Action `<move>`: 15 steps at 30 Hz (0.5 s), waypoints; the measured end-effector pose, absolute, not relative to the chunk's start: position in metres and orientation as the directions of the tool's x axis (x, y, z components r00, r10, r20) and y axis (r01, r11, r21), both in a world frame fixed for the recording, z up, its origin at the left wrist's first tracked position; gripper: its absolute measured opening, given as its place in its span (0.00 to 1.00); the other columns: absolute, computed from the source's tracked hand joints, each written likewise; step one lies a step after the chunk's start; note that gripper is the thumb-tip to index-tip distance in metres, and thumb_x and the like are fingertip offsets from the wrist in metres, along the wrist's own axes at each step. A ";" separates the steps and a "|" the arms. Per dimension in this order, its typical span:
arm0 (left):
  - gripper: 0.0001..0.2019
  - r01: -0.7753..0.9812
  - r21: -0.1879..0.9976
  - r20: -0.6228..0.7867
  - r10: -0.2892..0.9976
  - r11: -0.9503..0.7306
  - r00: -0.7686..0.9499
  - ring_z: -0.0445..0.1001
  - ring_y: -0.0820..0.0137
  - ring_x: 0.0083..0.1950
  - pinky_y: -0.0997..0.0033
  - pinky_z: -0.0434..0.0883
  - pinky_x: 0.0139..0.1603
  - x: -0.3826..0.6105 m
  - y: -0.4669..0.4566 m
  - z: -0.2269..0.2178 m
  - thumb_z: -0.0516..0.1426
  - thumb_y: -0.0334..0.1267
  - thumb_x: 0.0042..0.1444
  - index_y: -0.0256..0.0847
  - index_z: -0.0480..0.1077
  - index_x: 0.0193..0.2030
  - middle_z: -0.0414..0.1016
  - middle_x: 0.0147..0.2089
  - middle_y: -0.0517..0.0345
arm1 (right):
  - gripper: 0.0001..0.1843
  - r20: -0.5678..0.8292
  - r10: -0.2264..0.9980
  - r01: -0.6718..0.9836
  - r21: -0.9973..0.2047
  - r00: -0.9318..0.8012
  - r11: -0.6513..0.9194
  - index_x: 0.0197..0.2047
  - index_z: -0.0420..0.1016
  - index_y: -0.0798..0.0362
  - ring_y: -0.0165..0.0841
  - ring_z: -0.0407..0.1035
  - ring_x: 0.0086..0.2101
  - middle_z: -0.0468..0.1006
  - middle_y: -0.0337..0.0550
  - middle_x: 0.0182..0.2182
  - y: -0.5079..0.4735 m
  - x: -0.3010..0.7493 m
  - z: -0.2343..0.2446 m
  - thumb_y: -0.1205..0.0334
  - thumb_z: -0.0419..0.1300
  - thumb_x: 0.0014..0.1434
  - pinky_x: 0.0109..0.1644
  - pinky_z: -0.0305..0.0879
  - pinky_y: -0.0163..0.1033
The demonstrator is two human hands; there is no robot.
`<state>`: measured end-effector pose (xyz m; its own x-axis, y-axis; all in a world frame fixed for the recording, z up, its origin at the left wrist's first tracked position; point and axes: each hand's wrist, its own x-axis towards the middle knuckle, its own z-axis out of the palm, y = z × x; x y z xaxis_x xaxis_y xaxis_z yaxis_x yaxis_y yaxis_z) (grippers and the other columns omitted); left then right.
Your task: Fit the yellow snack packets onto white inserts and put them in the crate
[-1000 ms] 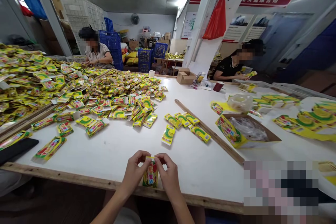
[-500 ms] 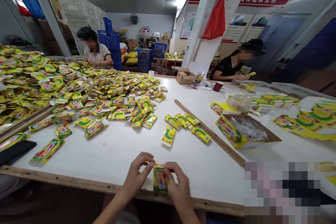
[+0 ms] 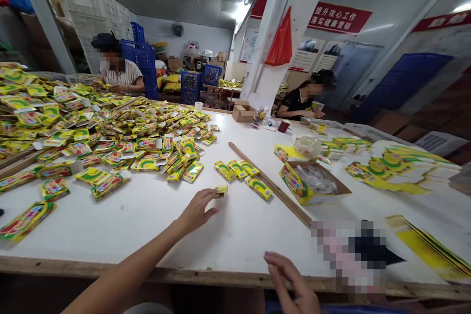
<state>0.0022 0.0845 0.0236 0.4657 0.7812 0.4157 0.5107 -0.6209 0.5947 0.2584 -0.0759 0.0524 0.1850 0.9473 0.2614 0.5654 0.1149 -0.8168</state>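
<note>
My left hand (image 3: 200, 210) reaches out over the white table, its fingertips at a small yellow printed box (image 3: 221, 190). The thumb stands apart from the fingers, and the hand partly covers this box. My right hand (image 3: 290, 282) is open over the table's front edge, fingers spread, with nothing visible in it. Just beyond the left hand lie several flat yellow-green boxes, among them one (image 3: 259, 188) against a wooden strip (image 3: 270, 184).
A large heap of similar boxes (image 3: 147, 127) covers the left side. An open display carton (image 3: 309, 184) holding clear plastic stands right of the strip. Flat yellow card sheets (image 3: 432, 248) lie at the right. Two people (image 3: 123, 76) (image 3: 300, 103) sit across the table.
The hands have parted. My left hand has moved forward to the small box; my right has drawn away rightward. The box between them earlier no longer shows there. The view has turned right.
</note>
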 end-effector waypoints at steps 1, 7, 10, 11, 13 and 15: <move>0.17 0.486 0.619 0.431 0.784 -0.617 0.446 0.67 0.60 0.59 0.54 0.65 0.60 0.002 0.075 0.031 0.55 0.34 0.60 0.44 0.66 0.56 0.70 0.57 0.47 | 0.16 0.278 0.938 0.520 -0.844 0.209 0.135 0.42 0.78 0.49 0.41 0.74 0.45 0.79 0.47 0.45 -0.068 0.242 0.048 0.50 0.59 0.57 0.49 0.71 0.40; 0.13 0.250 0.844 0.348 0.839 -0.475 0.418 0.73 0.65 0.46 0.66 0.71 0.48 -0.005 0.015 0.049 0.55 0.28 0.56 0.44 0.69 0.48 0.74 0.44 0.53 | 0.10 0.256 0.964 0.245 -0.942 0.076 0.230 0.44 0.71 0.50 0.38 0.74 0.43 0.78 0.47 0.43 -0.029 0.172 0.021 0.57 0.58 0.60 0.47 0.71 0.40; 0.13 0.147 0.944 0.256 0.935 -0.297 0.244 0.73 0.67 0.41 0.68 0.71 0.43 -0.006 0.001 0.033 0.58 0.31 0.55 0.43 0.66 0.47 0.74 0.41 0.56 | 0.10 0.227 0.972 0.176 -0.961 0.053 0.215 0.45 0.69 0.50 0.37 0.74 0.41 0.78 0.45 0.39 -0.025 0.159 0.010 0.58 0.57 0.61 0.44 0.71 0.38; 0.12 0.097 0.965 0.220 0.955 -0.243 0.197 0.74 0.67 0.39 0.69 0.72 0.42 -0.006 -0.001 0.028 0.59 0.33 0.55 0.43 0.66 0.47 0.74 0.41 0.57 | 0.10 0.227 0.972 0.167 -0.962 0.053 0.216 0.46 0.69 0.51 0.37 0.74 0.41 0.78 0.45 0.40 -0.025 0.158 0.008 0.58 0.57 0.61 0.45 0.71 0.38; 0.09 0.031 0.985 0.164 0.970 -0.172 0.177 0.74 0.67 0.40 0.69 0.72 0.42 -0.005 -0.005 0.020 0.58 0.36 0.56 0.42 0.68 0.44 0.75 0.41 0.56 | 0.12 0.219 0.975 0.167 -0.963 0.034 0.211 0.48 0.70 0.51 0.37 0.74 0.41 0.78 0.46 0.42 -0.026 0.160 0.009 0.59 0.57 0.61 0.45 0.71 0.37; 0.07 0.029 0.987 0.151 0.967 -0.160 0.205 0.75 0.65 0.42 0.68 0.71 0.44 -0.004 -0.007 0.017 0.57 0.38 0.58 0.42 0.71 0.42 0.76 0.42 0.54 | 0.14 0.208 0.978 0.185 -0.961 -0.017 0.208 0.49 0.71 0.51 0.37 0.75 0.40 0.79 0.45 0.41 -0.026 0.163 0.015 0.59 0.57 0.61 0.45 0.71 0.37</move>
<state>-0.0042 -0.0075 0.0170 0.2053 0.9670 0.1506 0.0294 -0.1599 0.9867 0.1630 -0.0256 0.0145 -0.0169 0.9779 0.2085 0.1849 0.2080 -0.9605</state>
